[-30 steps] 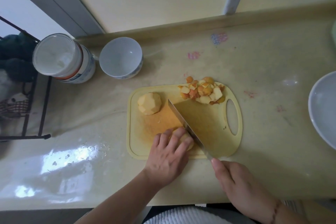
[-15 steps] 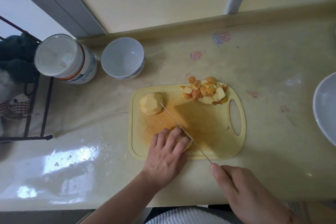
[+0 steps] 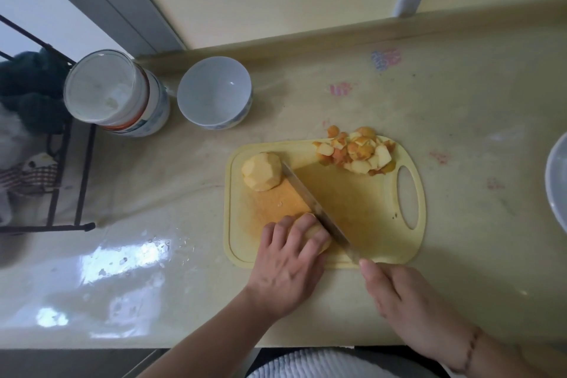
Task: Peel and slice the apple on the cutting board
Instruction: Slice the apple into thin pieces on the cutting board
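Note:
A yellow cutting board (image 3: 368, 209) lies on the counter. A peeled apple half (image 3: 261, 171) sits at its far left corner. My left hand (image 3: 288, 258) grips a second peeled apple piece (image 3: 310, 233) at the board's near edge, fingers curled over it. My right hand (image 3: 408, 301) holds a knife (image 3: 316, 209); the handle is hidden in my hand. The blade lies diagonally across the board, right against my left fingertips and the held piece, its tip near the far apple half. A heap of peel and scraps (image 3: 357, 152) lies at the board's far right.
A white bowl (image 3: 214, 92) and a lidded white tub (image 3: 113, 92) stand at the back left. Another white bowl's rim (image 3: 557, 181) shows at the right edge. A black wire rack (image 3: 61, 175) stands off the counter's left end. A wall ledge runs along the back.
The knife blade has tilted from nearly edge-on half a second ago to showing its flat again beside the held piece. My left hand stays on the apple piece.

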Action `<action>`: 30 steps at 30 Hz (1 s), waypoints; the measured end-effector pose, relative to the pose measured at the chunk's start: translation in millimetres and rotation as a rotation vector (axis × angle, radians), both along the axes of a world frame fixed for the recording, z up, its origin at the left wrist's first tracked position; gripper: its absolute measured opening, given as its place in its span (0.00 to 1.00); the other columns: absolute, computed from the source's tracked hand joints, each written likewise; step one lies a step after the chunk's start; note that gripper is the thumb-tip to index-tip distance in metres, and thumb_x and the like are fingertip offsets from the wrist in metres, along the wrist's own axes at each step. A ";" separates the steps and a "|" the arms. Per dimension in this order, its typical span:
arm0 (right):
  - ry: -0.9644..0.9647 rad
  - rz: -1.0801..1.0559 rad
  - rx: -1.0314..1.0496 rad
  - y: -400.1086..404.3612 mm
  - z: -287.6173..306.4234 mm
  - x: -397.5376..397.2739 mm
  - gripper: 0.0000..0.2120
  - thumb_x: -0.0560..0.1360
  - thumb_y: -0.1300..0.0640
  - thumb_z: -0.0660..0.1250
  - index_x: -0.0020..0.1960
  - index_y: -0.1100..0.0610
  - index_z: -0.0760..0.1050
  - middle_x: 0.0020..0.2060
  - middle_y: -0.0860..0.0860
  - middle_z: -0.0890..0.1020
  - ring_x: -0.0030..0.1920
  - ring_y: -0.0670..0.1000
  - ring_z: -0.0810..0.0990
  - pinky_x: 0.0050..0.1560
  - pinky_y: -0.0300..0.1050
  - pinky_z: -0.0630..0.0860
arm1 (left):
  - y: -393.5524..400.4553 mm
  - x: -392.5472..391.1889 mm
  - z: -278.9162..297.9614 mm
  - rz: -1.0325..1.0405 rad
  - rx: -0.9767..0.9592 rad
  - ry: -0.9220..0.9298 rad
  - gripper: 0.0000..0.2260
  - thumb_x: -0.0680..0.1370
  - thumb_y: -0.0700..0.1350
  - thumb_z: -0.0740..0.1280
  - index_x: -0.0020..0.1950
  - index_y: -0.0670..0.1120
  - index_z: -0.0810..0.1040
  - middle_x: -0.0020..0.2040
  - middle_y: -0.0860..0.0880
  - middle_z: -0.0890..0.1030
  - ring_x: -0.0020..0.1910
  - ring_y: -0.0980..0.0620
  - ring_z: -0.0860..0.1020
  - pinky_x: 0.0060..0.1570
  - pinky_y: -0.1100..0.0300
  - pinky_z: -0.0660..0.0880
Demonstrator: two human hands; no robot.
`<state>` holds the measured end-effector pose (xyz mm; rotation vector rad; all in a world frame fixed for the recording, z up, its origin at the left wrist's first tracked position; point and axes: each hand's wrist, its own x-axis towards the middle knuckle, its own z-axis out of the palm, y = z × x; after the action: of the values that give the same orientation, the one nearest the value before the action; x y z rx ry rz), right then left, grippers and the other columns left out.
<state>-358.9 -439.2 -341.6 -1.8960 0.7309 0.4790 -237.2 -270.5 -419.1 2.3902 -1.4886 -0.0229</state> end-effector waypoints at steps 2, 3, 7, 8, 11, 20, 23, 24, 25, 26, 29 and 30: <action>-0.003 -0.025 -0.017 -5.2 -0.2 -1.7 0.38 0.64 0.20 0.40 0.29 0.55 0.63 0.23 0.51 0.68 0.25 0.44 0.66 0.35 0.49 0.70 | 0.2 0.4 3.0 -0.003 0.008 0.000 0.16 0.78 0.51 0.64 0.64 0.48 0.70 0.66 0.45 0.70 0.57 0.39 0.74 0.52 0.46 0.71; -0.002 -0.030 -0.025 -6.5 0.9 -2.4 0.39 0.63 0.19 0.40 0.29 0.55 0.63 0.23 0.51 0.68 0.25 0.44 0.66 0.35 0.50 0.71 | -0.1 0.4 3.7 -0.004 0.012 -0.006 0.16 0.77 0.51 0.64 0.63 0.48 0.70 0.65 0.45 0.70 0.57 0.39 0.74 0.52 0.46 0.71; -0.015 -0.007 0.016 -1.2 13.0 -4.0 0.35 0.69 0.25 0.45 0.33 0.58 0.62 0.23 0.49 0.66 0.26 0.44 0.64 0.35 0.52 0.70 | -0.3 0.1 0.4 0.006 0.010 -0.025 0.16 0.78 0.51 0.64 0.64 0.48 0.70 0.66 0.45 0.69 0.57 0.39 0.74 0.51 0.46 0.71; -0.013 -0.003 0.022 1.0 16.8 -3.9 0.33 0.70 0.28 0.46 0.34 0.59 0.63 0.24 0.50 0.67 0.26 0.44 0.64 0.37 0.53 0.70 | -0.2 0.2 -0.8 0.009 0.004 -0.028 0.17 0.78 0.51 0.64 0.64 0.48 0.70 0.66 0.45 0.70 0.57 0.39 0.74 0.50 0.46 0.71; 0.019 0.001 -0.009 4.9 26.1 -4.0 0.32 0.69 0.30 0.47 0.32 0.60 0.64 0.24 0.52 0.69 0.26 0.45 0.66 0.37 0.48 0.70 | -0.2 0.3 -2.9 0.008 -0.009 -0.034 0.18 0.77 0.50 0.64 0.65 0.48 0.70 0.66 0.45 0.70 0.57 0.39 0.75 0.50 0.46 0.72; 0.024 0.043 -0.043 3.4 31.5 -5.0 0.30 0.68 0.29 0.45 0.31 0.56 0.61 0.24 0.50 0.68 0.26 0.46 0.64 0.32 0.39 0.63 | -0.8 -0.1 -4.9 0.001 -0.003 -0.038 0.18 0.77 0.50 0.64 0.65 0.47 0.69 0.66 0.44 0.70 0.55 0.38 0.76 0.48 0.46 0.73; 0.060 0.023 -0.093 4.5 32.3 -8.9 0.34 0.65 0.27 0.42 0.34 0.58 0.66 0.25 0.50 0.69 0.28 0.45 0.66 0.37 0.41 0.67 | -0.6 0.1 -4.9 -0.003 -0.014 -0.042 0.18 0.77 0.49 0.64 0.65 0.47 0.69 0.66 0.44 0.69 0.56 0.38 0.75 0.48 0.46 0.73; 0.060 0.028 -0.092 4.9 31.8 -9.3 0.36 0.65 0.26 0.41 0.33 0.58 0.66 0.25 0.50 0.68 0.28 0.45 0.66 0.38 0.40 0.67 | -0.6 0.4 -4.9 -0.002 -0.020 -0.043 0.18 0.77 0.49 0.64 0.65 0.47 0.69 0.66 0.44 0.69 0.56 0.38 0.74 0.48 0.46 0.73; 0.053 0.036 -0.078 5.1 31.1 -8.8 0.36 0.66 0.24 0.41 0.33 0.58 0.63 0.25 0.50 0.68 0.27 0.45 0.65 0.36 0.39 0.66 | -0.4 0.5 -4.8 -0.001 -0.022 -0.042 0.18 0.77 0.49 0.64 0.65 0.47 0.69 0.66 0.44 0.69 0.56 0.39 0.74 0.48 0.46 0.73; 0.046 0.040 -0.073 5.1 28.6 -8.7 0.35 0.66 0.24 0.41 0.33 0.57 0.62 0.24 0.49 0.68 0.27 0.45 0.65 0.34 0.39 0.65 | -0.4 0.4 -4.9 -0.001 -0.023 -0.038 0.18 0.77 0.49 0.64 0.66 0.47 0.69 0.66 0.44 0.69 0.56 0.39 0.73 0.48 0.46 0.73; 0.041 0.048 -0.042 4.3 17.3 -5.0 0.30 0.69 0.29 0.45 0.30 0.56 0.60 0.23 0.49 0.67 0.26 0.46 0.64 0.31 0.40 0.64 | -0.4 -0.4 -3.8 0.002 -0.019 -0.019 0.19 0.77 0.48 0.63 0.67 0.47 0.68 0.66 0.44 0.69 0.57 0.39 0.74 0.49 0.46 0.73; 0.034 0.049 -0.037 4.8 12.9 -3.4 0.29 0.70 0.30 0.45 0.30 0.55 0.61 0.24 0.49 0.67 0.26 0.45 0.65 0.32 0.42 0.65 | -0.5 -0.6 -3.3 0.001 -0.014 -0.013 0.19 0.77 0.49 0.63 0.67 0.47 0.68 0.67 0.44 0.69 0.57 0.39 0.74 0.50 0.46 0.72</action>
<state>-362.3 -434.4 -328.8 -1.9484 0.7216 0.5331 -237.8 -271.0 -422.3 2.3843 -1.4892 0.0036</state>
